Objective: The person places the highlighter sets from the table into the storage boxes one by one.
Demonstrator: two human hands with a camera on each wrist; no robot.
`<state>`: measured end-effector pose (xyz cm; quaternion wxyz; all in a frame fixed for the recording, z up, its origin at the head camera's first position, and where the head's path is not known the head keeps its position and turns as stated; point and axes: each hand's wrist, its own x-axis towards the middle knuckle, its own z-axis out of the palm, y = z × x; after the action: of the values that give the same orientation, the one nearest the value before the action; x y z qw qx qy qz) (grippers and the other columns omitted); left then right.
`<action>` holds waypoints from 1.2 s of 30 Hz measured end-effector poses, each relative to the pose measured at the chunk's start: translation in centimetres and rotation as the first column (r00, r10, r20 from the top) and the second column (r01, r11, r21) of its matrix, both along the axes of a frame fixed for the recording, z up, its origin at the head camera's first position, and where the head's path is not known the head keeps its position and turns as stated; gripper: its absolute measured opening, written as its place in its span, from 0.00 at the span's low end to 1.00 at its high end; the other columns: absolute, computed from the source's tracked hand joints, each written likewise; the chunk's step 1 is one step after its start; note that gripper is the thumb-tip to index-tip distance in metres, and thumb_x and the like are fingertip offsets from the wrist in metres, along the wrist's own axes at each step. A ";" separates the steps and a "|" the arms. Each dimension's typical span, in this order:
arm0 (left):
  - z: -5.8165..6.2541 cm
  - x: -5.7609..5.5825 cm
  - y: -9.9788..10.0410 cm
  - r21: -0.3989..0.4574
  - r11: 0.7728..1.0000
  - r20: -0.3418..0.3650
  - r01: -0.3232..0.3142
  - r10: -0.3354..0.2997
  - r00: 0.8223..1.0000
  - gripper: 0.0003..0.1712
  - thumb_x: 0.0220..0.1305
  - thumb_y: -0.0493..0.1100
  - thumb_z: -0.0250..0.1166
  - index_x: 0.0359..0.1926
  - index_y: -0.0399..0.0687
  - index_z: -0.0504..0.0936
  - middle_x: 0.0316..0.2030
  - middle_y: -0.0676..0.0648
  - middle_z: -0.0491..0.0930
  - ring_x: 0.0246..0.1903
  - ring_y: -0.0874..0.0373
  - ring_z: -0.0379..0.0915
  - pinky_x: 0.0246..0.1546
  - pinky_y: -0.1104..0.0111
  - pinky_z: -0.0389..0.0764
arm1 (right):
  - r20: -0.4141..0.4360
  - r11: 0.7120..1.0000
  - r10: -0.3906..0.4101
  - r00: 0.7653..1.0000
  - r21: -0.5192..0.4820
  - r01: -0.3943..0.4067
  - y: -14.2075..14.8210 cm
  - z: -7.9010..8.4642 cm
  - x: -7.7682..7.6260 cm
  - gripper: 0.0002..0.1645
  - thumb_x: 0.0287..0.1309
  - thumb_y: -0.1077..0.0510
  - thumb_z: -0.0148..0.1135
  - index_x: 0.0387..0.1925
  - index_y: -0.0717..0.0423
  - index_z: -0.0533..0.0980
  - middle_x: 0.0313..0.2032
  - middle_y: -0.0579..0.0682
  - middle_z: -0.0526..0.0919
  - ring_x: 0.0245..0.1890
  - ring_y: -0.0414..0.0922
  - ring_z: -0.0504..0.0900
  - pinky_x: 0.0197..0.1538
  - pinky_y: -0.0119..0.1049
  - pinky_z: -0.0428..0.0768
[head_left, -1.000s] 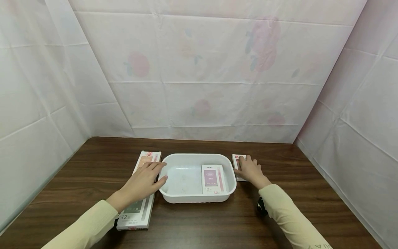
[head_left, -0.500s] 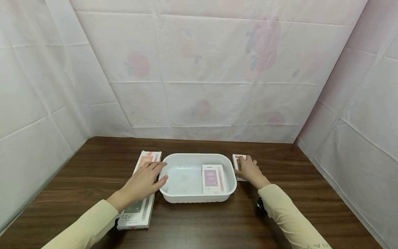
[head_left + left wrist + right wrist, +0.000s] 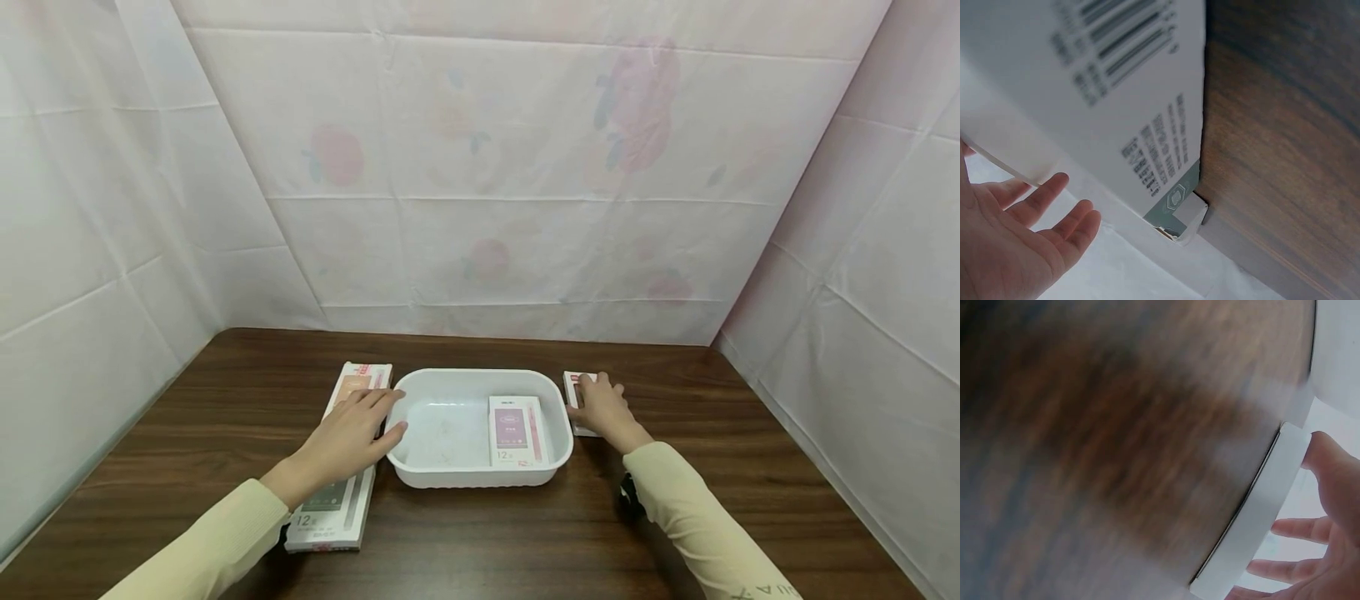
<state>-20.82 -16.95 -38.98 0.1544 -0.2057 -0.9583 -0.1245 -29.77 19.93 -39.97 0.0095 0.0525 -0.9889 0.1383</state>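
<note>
A dark wood-grain tabletop [image 3: 675, 533] fills the near scene. Pale creased sheets [image 3: 480, 167] with faint pink flower prints close it in at left, right and far, evenly lit.

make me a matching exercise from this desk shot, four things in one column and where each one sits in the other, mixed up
Things:
1. long box
2. purple-fronted box
3. small box
4. white tub

Places:
A. right of the tub, under the right hand
B. middle of the wooden table
C. left of the tub, under the left hand
D. lying flat inside the tub

Pairs: 1-C, 2-D, 3-A, 4-B
</note>
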 end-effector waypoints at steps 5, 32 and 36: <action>-0.1 -0.1 0.0 -0.002 1.000 -0.006 0.000 0.000 1.000 0.28 0.63 0.56 0.52 0.58 0.45 0.71 0.54 0.43 0.75 0.54 0.45 0.68 0.54 0.51 0.68 | -0.002 1.000 -0.003 1.000 0.002 0.003 0.2 0.1 0.0 0.22 0.49 0.48 0.65 0.40 0.59 0.71 0.47 0.66 0.68 0.42 0.67 0.68 0.36 0.56 0.73; -0.2 0.0 0.0 0.010 1.000 -0.005 0.001 0.000 1.000 0.28 0.64 0.56 0.51 0.59 0.45 0.71 0.54 0.43 0.74 0.54 0.45 0.68 0.54 0.51 0.67 | -0.097 1.000 0.008 0.995 0.001 -0.008 -0.2 4.0 1.6 0.32 0.51 0.48 0.63 0.54 0.62 0.68 0.51 0.69 0.68 0.37 0.64 0.67 0.33 0.55 0.73; -0.2 -0.1 0.0 0.010 1.000 0.004 -0.002 0.002 1.000 0.28 0.64 0.56 0.51 0.59 0.45 0.71 0.54 0.44 0.74 0.55 0.45 0.68 0.55 0.51 0.67 | -0.108 1.000 0.023 0.994 -0.002 -0.023 -0.6 4.8 2.2 0.32 0.51 0.48 0.62 0.54 0.62 0.68 0.51 0.68 0.68 0.36 0.62 0.66 0.30 0.50 0.72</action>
<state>-20.88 -16.95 -39.20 0.1539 -0.2036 -0.9582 -0.1294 -27.57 19.31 -35.16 0.0615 0.0711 -0.9861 0.1371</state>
